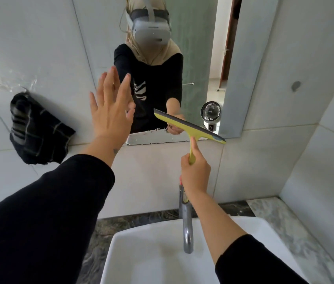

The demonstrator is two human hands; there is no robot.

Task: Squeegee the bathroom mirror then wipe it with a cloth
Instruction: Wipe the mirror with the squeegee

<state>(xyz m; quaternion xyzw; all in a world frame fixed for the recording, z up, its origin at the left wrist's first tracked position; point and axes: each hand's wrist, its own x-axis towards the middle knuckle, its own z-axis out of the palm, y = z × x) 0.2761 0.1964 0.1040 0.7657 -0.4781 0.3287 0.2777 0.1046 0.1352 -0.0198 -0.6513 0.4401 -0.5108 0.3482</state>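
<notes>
So right hand (195, 175) is wrapped round the handle of the yellow squeegee (188, 128), blade tilted across the bottom edge of the mirror (198, 58), above the tap (186, 222) and sink (162, 253). Left hand (110, 111) is spread flat, holding nothing, up by the glass. Dark cloth (37, 130) hangs on the wall to the left. No readable writing anywhere

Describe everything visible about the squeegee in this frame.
The squeegee is yellow-green plastic with a dark grey rubber blade along its long head and a short handle, forming a T. The right hand grips the handle from below. The head is tilted, left end higher, at the lower edge of the mirror; whether it touches the glass is unclear.
</notes>
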